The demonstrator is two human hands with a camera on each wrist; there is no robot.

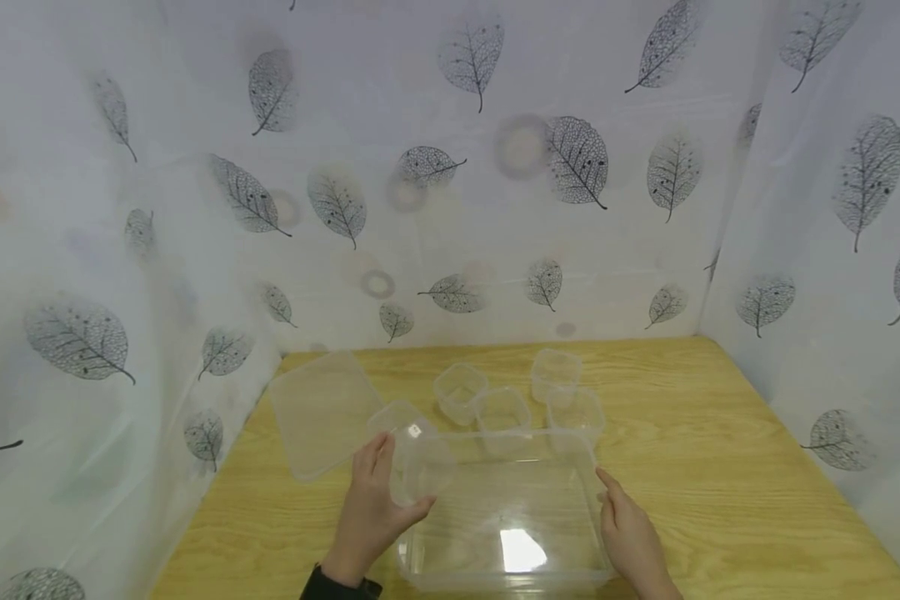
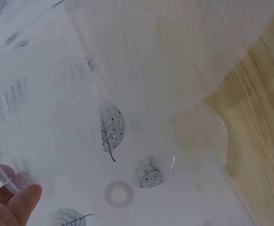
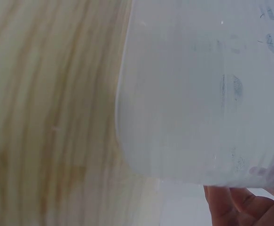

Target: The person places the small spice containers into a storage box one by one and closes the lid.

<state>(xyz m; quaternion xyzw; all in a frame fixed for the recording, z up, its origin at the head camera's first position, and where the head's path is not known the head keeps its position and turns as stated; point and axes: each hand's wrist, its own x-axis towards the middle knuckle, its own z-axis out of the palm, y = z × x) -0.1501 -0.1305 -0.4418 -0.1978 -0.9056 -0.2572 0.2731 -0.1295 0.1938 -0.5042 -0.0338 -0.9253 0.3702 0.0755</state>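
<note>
A large clear plastic box [image 1: 506,500] stands at the table's front, a glare patch on its floor. Over its left end, my left hand [image 1: 371,508] holds a small clear container [image 1: 429,468], thumb apart from the fingers. The left wrist view shows that hand [image 2: 12,200] pinching the rim of the small container [image 2: 47,113]. At the box's right wall is my right hand [image 1: 633,533]. In the right wrist view, the fingers of this hand [image 3: 245,207] grip the edge of the large box [image 3: 188,108], partly hidden behind its cloudy wall.
A frosted square lid [image 1: 326,412] lies at the back left. Several small clear containers stand behind the box, among them one at the left [image 1: 461,393] and one at the far back [image 1: 557,372]. Leaf-patterned curtains [image 1: 420,217] surround the wooden table [image 1: 705,467] on three sides.
</note>
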